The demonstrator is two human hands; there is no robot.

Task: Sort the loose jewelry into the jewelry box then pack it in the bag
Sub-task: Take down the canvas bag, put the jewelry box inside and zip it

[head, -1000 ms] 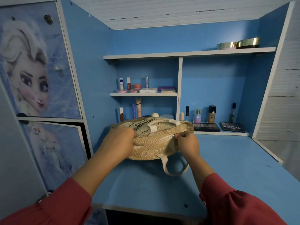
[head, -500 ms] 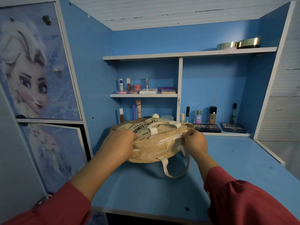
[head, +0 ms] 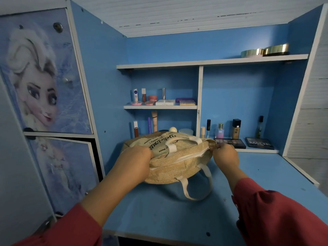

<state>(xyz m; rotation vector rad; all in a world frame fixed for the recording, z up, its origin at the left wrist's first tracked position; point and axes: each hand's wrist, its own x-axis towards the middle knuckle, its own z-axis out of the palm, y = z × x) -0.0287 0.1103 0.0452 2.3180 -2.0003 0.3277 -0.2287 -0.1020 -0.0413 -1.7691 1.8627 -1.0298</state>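
Bag [head: 170,162] lies at bench [head: 266,183] centre, jute, lying on its side, zip line running from 8 o'clock up to 2 o'clock and looking shut along the visible length. Left hand [head: 136,160], at 9 o'clock of the bag, grips the fabric, fingers curled. Right hand [head: 224,157], at 3 o'clock, pinches at the zip's end; the puller itself is too small to make out. Jewelry box not visible, no loose jewelry on bench: judged packed inside, contents unverifiable. Task judged near its end; only finishing the closure is left. Shelves at 12 o'clock hold cosmetics [head: 152,99].
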